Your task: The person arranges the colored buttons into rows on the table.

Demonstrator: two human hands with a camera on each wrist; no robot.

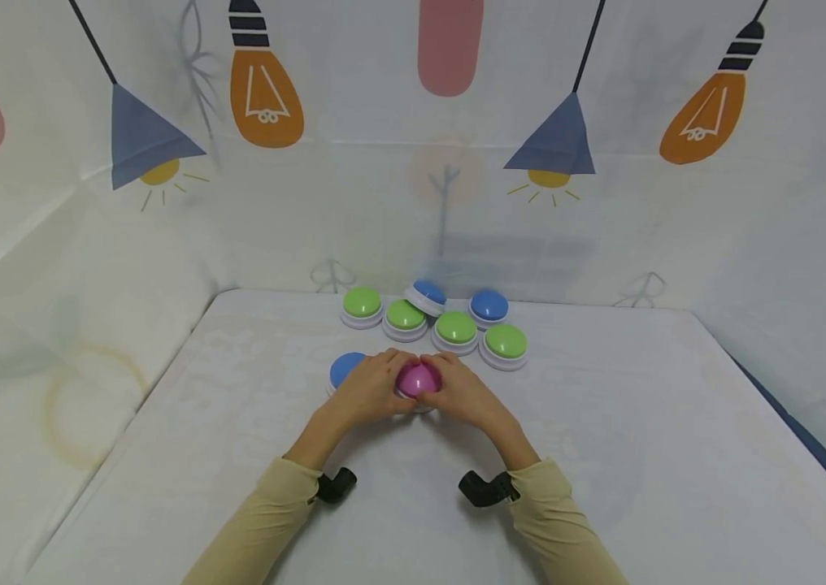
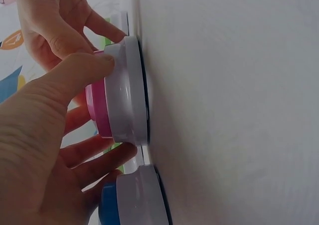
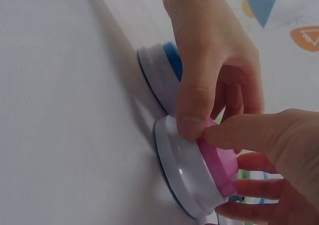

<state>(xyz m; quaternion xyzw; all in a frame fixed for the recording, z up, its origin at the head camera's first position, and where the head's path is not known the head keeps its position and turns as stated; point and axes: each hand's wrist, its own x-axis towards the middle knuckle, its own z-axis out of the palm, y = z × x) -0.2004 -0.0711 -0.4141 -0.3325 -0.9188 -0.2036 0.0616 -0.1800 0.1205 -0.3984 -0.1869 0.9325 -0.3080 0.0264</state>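
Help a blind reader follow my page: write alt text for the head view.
A person's left hand and right hand grip a pink domed button on a white table. A blue button sits beside the left hand. Beyond them are four green buttons and two more blue buttons, one tilted.

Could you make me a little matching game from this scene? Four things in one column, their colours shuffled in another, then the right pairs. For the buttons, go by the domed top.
Things:
1. Held button, between the left hand and right hand
2. Half-hidden button, beside the left hand
3. Rightmost far button, as the head view shows it
4. Printed light bulbs, on the backdrop

Colours:
A. Green
B. Orange
C. Pink
D. Blue

Right pairs: 1-C, 2-D, 3-A, 4-B
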